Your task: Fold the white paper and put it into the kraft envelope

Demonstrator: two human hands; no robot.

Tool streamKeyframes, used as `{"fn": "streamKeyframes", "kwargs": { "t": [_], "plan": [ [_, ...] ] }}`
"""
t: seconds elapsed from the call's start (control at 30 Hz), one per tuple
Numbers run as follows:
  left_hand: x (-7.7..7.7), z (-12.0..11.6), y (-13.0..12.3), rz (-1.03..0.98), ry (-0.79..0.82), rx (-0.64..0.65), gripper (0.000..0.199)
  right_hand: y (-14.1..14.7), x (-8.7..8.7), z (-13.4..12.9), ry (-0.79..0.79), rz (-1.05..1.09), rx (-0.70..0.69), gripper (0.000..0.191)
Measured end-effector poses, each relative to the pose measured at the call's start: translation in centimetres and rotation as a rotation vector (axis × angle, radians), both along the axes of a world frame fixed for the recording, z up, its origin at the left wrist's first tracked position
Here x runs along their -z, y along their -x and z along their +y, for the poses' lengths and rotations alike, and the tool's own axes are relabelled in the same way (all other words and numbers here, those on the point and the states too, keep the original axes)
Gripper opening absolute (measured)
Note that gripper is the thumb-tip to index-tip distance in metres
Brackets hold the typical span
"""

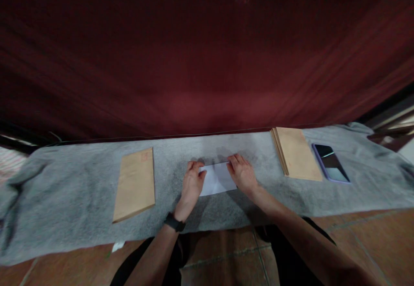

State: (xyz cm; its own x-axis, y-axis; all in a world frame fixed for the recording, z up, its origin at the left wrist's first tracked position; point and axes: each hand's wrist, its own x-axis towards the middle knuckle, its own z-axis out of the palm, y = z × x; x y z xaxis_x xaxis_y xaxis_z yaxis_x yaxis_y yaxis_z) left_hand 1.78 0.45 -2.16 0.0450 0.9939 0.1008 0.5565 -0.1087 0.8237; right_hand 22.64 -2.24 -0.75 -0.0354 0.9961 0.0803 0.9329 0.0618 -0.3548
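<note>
A white sheet of paper [217, 179], narrow and wider than it is tall, lies on the grey cloth between my two hands. My left hand [193, 181] pinches its upper left edge between thumb and fingers. At the upper right corner, my right hand [242, 172] grips the paper in the same way. To the left lies a brown envelope [136, 183] with a small red printed mark at its top right. A stack of several brown envelopes [299, 153] sits to the right of my right hand.
Beyond the stack lies a phone [331, 162] in a purple case. Grey cloth [77, 191] covers the long, narrow surface. A dark red panel [200, 61] rises behind its far edge. Tiled floor [226, 251] and my knees show below the near edge.
</note>
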Motion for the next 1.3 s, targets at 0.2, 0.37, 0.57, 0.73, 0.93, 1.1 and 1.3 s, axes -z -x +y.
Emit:
{"fn": "streamKeyframes", "kwargs": {
  "t": [0.2, 0.37, 0.57, 0.73, 0.93, 1.1, 1.3],
  "plan": [
    [0.0, 0.0, 0.1, -0.055, 0.003, 0.011, 0.017, 1.9, 2.4, -2.7, -0.101, -0.069, -0.227, 0.045],
    [0.2, -0.2, -0.1, -0.057, 0.007, -0.016, 0.019, 1.5, 3.5, -4.1, -0.102, -0.118, -0.157, 0.057],
    [-0.1, -1.0, -0.1, 0.131, -0.014, -0.012, 0.016, 0.6, 3.1, -4.7, -0.057, -0.133, -0.134, 0.061],
    [-0.4, -2.1, -1.7, 0.192, -0.170, 0.100, 0.026, 0.8, 3.3, -4.6, -0.080, -0.136, -0.132, 0.060],
    [1.3, -3.4, -5.2, 0.261, -0.161, 0.409, 0.049, 0.9, 3.4, -4.2, -0.082, -0.149, -0.143, 0.058],
    [2.1, -4.0, -5.6, 0.593, -0.252, 0.397, 0.061, 0.3, 2.8, -4.1, -0.007, -0.154, -0.175, 0.061],
    [2.7, -4.4, -4.3, 0.771, -0.324, 0.349, 0.067, -0.6, 2.5, -3.8, -0.007, -0.110, -0.187, 0.056]
  ]
}}
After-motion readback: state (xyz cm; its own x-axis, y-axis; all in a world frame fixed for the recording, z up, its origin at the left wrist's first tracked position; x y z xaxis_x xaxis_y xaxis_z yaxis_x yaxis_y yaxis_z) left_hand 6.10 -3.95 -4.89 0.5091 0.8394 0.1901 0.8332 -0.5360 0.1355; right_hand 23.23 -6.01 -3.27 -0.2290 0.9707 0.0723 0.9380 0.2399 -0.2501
